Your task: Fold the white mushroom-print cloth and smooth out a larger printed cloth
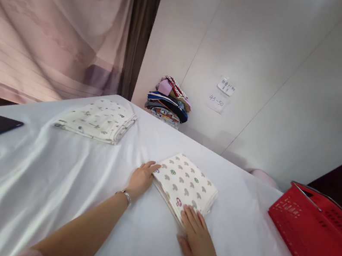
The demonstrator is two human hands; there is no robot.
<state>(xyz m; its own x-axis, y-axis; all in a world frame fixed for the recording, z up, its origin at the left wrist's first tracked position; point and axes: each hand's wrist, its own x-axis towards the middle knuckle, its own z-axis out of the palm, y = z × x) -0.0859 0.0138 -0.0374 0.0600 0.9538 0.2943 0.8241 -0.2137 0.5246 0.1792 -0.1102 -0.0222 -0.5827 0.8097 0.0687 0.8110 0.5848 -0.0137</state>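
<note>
Left hand: at the folded patterned cloth's 9 o'clock corner, fingers close together; pinch cannot be determined. Right hand: at 5 o'clock, fingers extended flat, thumb apart. Cloth lies on white-covered table. Around cloth: second folded cloth, 10 o'clock; clothes stack, 11; red basket, 3–4.

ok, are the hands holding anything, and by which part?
No clear hold: the left hand touches the nearer cloth at its left corner, grip unclear; the right hand rests open on its near corner.
</note>
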